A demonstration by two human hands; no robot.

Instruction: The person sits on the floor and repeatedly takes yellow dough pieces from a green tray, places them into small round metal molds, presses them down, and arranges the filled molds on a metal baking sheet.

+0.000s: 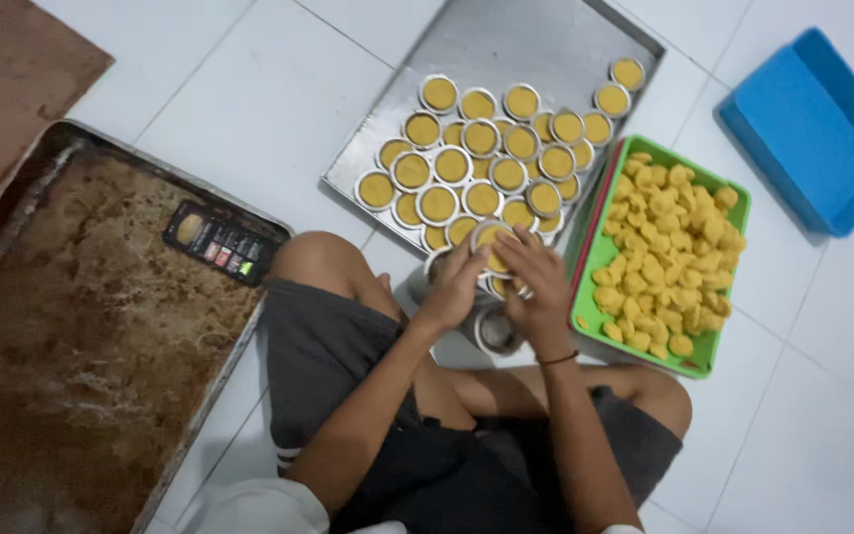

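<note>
Head view, left hand [454, 287], right hand [536, 282], dough-filled tin cup [492, 240] held between both

White tiled floor [249, 109] lies open between the rusty brown baking tray [81, 346] and the filled steel tray [506, 49]; the green plastic basket [733, 213] blocks the right.

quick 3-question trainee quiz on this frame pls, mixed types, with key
1. True or false: the green tray of loose yellow pieces lies on the person's right.
2. What do the left hand and right hand hold together?
A. a filled mould
B. a blue lid
C. a dark packet
3. Fill in: the filled moulds stand on a ___ metal tray.

Key: 1 true; 2 A; 3 silver.
</note>
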